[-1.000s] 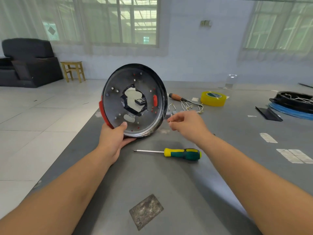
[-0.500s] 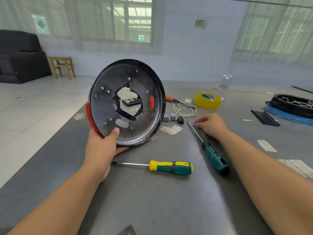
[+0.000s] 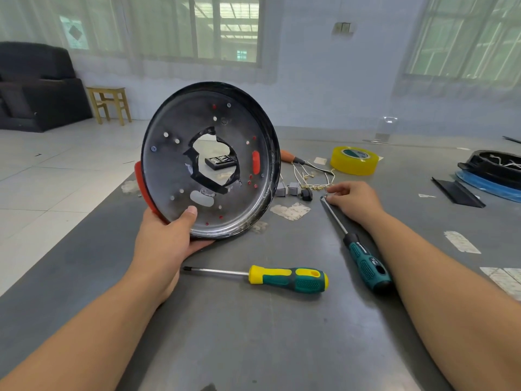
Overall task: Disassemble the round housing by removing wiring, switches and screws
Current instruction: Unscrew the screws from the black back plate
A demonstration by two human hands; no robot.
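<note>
Left hand (image 3: 166,235) grips round housing (image 3: 210,160) upright at lower rim. Right hand (image 3: 353,200) on table (image 3: 253,334), fingers curled beside loose wiring (image 3: 313,176); whether it holds anything cannot tell.

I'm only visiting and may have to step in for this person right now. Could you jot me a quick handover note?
Left hand grips the round housing by its lower rim, standing on edge on the table.
Right hand rests by the tip of the dark-handled screwdriver; whether it pinches anything is unclear.
Yellow-handled screwdriver lies nearer you.
Done: wires and grey switches lie loose behind the housing.
Left: a few screws still show in the plate.
</note>
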